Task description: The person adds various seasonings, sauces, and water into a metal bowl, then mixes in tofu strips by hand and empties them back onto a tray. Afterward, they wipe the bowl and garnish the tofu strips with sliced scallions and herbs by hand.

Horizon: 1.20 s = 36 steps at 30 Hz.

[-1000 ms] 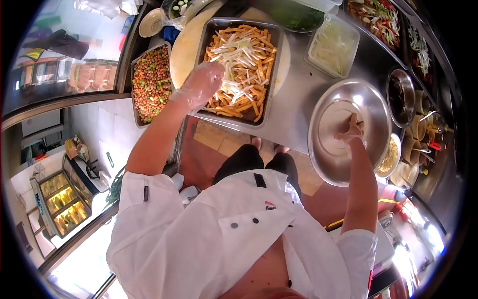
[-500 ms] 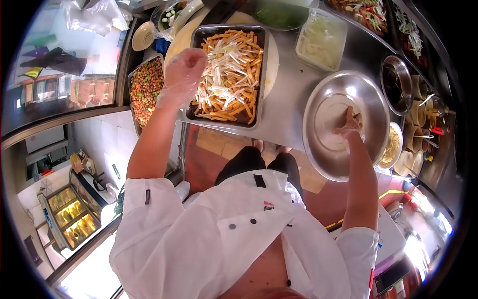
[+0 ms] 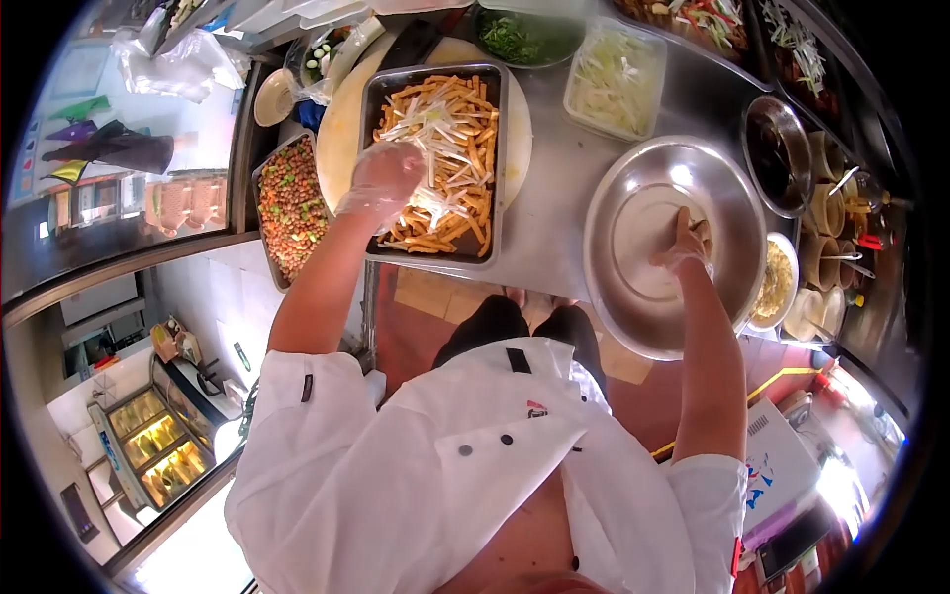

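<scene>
My left hand (image 3: 389,180), in a clear glove, is closed over the left part of a metal tray (image 3: 501,139). What it holds, if anything, is hidden. White shreds (image 3: 440,119) lie on orange-brown strips (image 3: 478,213) in that tray, which rests on a round pale board (image 3: 338,124). At the right, my gloved right hand (image 3: 685,246) reaches into a large steel bowl (image 3: 618,178). Its thumb and forefinger are spread apart against the bowl's inside, and the other fingers show less clearly.
A tray of peanuts with green bits (image 3: 292,208) stands at the left. Behind the bowl is a clear container of pale shreds (image 3: 616,79), beside a bowl of chopped greens (image 3: 510,38). Farther right are a dark bowl (image 3: 777,153), a dish of minced yellowish food (image 3: 774,282) and several spice pots.
My left hand lifted to the tray's left edge, then came back over the food. My right hand stays in the bowl. The whole counter has shifted left in view.
</scene>
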Motion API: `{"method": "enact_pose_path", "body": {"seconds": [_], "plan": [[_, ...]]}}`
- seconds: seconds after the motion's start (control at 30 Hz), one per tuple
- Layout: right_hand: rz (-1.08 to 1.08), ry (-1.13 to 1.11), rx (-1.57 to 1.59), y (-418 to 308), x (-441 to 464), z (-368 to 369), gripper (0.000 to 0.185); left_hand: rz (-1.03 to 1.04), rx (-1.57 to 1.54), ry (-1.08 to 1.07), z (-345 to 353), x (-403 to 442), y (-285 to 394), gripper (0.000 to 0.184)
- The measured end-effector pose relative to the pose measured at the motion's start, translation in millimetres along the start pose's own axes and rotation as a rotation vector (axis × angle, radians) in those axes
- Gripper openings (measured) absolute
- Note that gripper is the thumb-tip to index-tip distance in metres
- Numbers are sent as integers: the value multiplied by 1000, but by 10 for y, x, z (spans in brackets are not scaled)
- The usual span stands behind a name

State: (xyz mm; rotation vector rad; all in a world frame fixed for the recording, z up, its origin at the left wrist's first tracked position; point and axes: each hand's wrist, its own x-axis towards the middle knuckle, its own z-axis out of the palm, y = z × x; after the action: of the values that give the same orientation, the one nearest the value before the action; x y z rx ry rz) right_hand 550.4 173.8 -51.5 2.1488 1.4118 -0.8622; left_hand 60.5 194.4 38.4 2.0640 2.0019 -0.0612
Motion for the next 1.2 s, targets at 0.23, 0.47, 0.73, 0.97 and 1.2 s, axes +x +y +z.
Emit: {"method": "enact_pose_path", "body": {"seconds": [0.23, 0.47, 0.73, 0.97, 1.2], "plan": [[19, 36, 20, 9, 20, 53, 125, -89, -362, 103, -310, -120, -61, 15], [-32, -2, 21, 71, 146, 111, 130, -268, -1349, -193, -287, 23, 507, 31], [46, 43, -65, 73, 201, 191, 126, -679, -1580, -365, 1124, 1277, 1721, 37], [51, -10, -20, 51, 112, 58, 132, -673, -1805, -249, 1548, 2169, 2317, 6], [44, -8, 64, 75, 141, 77, 130, -707, -1949, -233, 1292, 2486, 2364, 13]]}}
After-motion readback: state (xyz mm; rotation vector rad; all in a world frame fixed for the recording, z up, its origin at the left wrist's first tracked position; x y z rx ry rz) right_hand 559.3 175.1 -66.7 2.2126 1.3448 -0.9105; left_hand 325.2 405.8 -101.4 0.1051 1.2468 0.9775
